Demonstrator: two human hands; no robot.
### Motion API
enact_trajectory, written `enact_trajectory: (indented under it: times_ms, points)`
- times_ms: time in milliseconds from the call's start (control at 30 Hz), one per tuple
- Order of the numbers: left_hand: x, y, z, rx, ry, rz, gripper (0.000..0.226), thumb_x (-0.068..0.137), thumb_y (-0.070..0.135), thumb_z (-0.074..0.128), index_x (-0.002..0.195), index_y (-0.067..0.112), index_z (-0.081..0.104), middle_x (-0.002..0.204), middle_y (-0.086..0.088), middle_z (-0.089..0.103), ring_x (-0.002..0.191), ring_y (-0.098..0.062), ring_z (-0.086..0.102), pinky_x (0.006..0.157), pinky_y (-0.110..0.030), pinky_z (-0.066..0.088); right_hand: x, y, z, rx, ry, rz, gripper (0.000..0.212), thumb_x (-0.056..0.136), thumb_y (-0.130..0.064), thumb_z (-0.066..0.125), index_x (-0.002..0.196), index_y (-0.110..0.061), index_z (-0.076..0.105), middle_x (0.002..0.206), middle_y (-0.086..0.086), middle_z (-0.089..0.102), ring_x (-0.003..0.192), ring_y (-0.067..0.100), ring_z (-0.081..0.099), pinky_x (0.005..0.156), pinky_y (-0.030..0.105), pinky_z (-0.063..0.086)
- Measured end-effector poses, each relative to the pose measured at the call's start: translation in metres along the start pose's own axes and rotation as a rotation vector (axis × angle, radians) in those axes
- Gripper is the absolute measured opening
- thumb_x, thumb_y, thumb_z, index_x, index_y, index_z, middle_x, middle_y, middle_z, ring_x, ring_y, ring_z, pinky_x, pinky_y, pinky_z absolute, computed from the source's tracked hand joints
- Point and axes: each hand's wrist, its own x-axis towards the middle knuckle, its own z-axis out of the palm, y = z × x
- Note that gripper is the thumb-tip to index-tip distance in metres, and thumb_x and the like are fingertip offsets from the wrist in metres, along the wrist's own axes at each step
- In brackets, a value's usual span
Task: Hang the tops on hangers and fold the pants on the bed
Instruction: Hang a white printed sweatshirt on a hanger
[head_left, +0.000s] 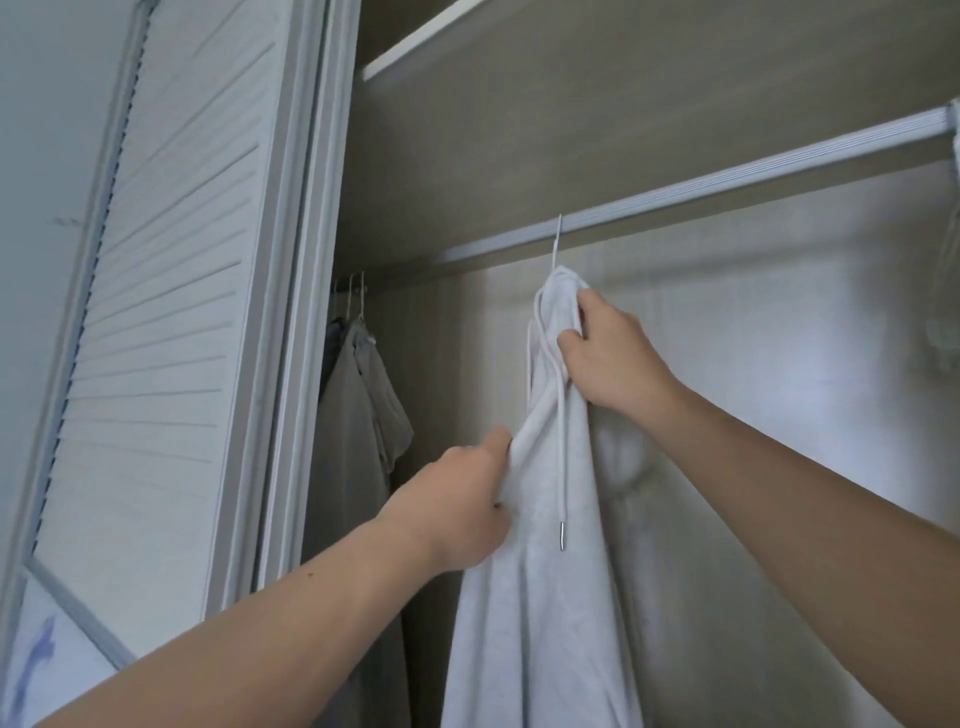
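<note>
A white hooded top (545, 597) with a drawstring hangs from a thin white hanger hook (557, 244) on the silver wardrobe rail (727, 182). My right hand (608, 353) grips the cloth at the neck, just under the hook. My left hand (462, 499) grips the top's left edge lower down, fingers curled into the fabric. The hanger's body is hidden inside the top.
Grey tops (358, 415) hang on hangers at the rail's left end, behind the louvred white wardrobe door (171, 312). A pale item (945, 312) hangs at the far right of the rail. A shelf edge (415, 52) runs above.
</note>
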Motion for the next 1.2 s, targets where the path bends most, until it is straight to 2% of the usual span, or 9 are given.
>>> enact_trajectory:
  times_ms: [133, 233, 300, 433, 600, 833, 967, 1067, 1200]
  points:
    - [0.002, -0.014, -0.003, 0.044, -0.011, -0.055, 0.023, 0.092, 0.015, 0.053, 0.102, 0.025, 0.034, 0.086, -0.002, 0.054, 0.069, -0.023, 0.056, 0.053, -0.033, 0.04, 0.016, 0.005, 0.03, 0.15, -0.041, 0.046, 0.033, 0.093, -0.016, 0.045, 0.123, -0.015, 0.057, 0.109, 0.014, 0.064, 0.097, 0.031, 0.06, 0.077, 0.03, 0.041]
    - [0.004, -0.025, -0.006, 0.07, -0.027, -0.123, 0.021, 0.092, 0.013, 0.052, 0.103, 0.022, 0.037, 0.087, -0.003, 0.056, 0.071, -0.024, 0.058, 0.056, -0.038, 0.047, 0.029, 0.006, 0.056, 0.218, -0.076, 0.076, 0.047, 0.093, -0.015, 0.046, 0.139, -0.018, 0.054, 0.131, 0.01, 0.063, 0.116, 0.031, 0.06, 0.096, 0.034, 0.048]
    - [0.008, -0.034, -0.008, 0.086, -0.039, -0.178, 0.021, 0.092, 0.012, 0.05, 0.106, 0.022, 0.039, 0.089, -0.002, 0.057, 0.074, -0.025, 0.061, 0.061, -0.041, 0.054, 0.036, 0.008, 0.075, 0.237, -0.101, 0.093, 0.049, 0.093, -0.015, 0.047, 0.141, -0.021, 0.053, 0.135, 0.009, 0.062, 0.119, 0.032, 0.059, 0.101, 0.039, 0.049]
    - [0.018, -0.054, -0.006, 0.148, -0.073, -0.313, 0.027, 0.09, 0.008, 0.049, 0.112, 0.021, 0.041, 0.096, -0.004, 0.057, 0.08, -0.026, 0.063, 0.074, -0.047, 0.059, 0.051, 0.011, 0.112, 0.356, -0.138, 0.116, 0.043, 0.088, -0.009, 0.049, 0.127, -0.022, 0.063, 0.121, 0.008, 0.068, 0.103, 0.029, 0.062, 0.081, 0.029, 0.044]
    - [0.034, -0.079, -0.003, 0.255, -0.109, -0.43, 0.033, 0.09, 0.01, 0.052, 0.12, 0.02, 0.044, 0.099, -0.002, 0.058, 0.084, -0.024, 0.064, 0.079, -0.044, 0.06, 0.071, 0.012, 0.165, 0.453, -0.185, 0.14, 0.041, 0.085, -0.007, 0.047, 0.12, -0.02, 0.065, 0.118, 0.011, 0.067, 0.102, 0.032, 0.063, 0.077, 0.027, 0.042]
    - [0.056, -0.101, -0.008, 0.449, -0.129, -0.577, 0.034, 0.095, 0.01, 0.053, 0.128, 0.013, 0.05, 0.119, -0.01, 0.059, 0.106, -0.033, 0.063, 0.086, -0.04, 0.054, 0.106, -0.001, 0.232, 0.422, -0.244, 0.146, 0.051, 0.091, -0.01, 0.045, 0.14, -0.018, 0.054, 0.135, 0.015, 0.06, 0.117, 0.037, 0.059, 0.092, 0.037, 0.052]
    - [0.062, -0.107, -0.01, 0.562, -0.179, -0.634, 0.031, 0.098, 0.008, 0.05, 0.129, 0.009, 0.053, 0.122, -0.012, 0.06, 0.11, -0.032, 0.061, 0.083, -0.039, 0.05, 0.121, -0.009, 0.259, 0.405, -0.304, 0.11, 0.048, 0.096, -0.01, 0.043, 0.142, -0.022, 0.053, 0.129, 0.016, 0.062, 0.105, 0.039, 0.064, 0.082, 0.042, 0.061]
    - [0.063, -0.109, -0.01, 0.637, -0.231, -0.677, 0.031, 0.1, 0.008, 0.049, 0.131, 0.009, 0.053, 0.125, -0.012, 0.058, 0.112, -0.032, 0.06, 0.085, -0.041, 0.049, 0.122, -0.012, 0.273, 0.421, -0.349, 0.118, 0.053, 0.099, -0.012, 0.043, 0.15, -0.026, 0.043, 0.137, 0.015, 0.057, 0.104, 0.038, 0.064, 0.071, 0.044, 0.063]
    - [0.059, -0.11, -0.007, 0.651, -0.275, -0.698, 0.03, 0.099, 0.007, 0.051, 0.129, 0.01, 0.056, 0.122, -0.011, 0.06, 0.109, -0.031, 0.061, 0.085, -0.041, 0.05, 0.112, -0.006, 0.276, 0.438, -0.369, 0.093, 0.05, 0.102, -0.025, 0.046, 0.151, -0.027, 0.04, 0.144, 0.016, 0.052, 0.112, 0.039, 0.062, 0.083, 0.049, 0.06]
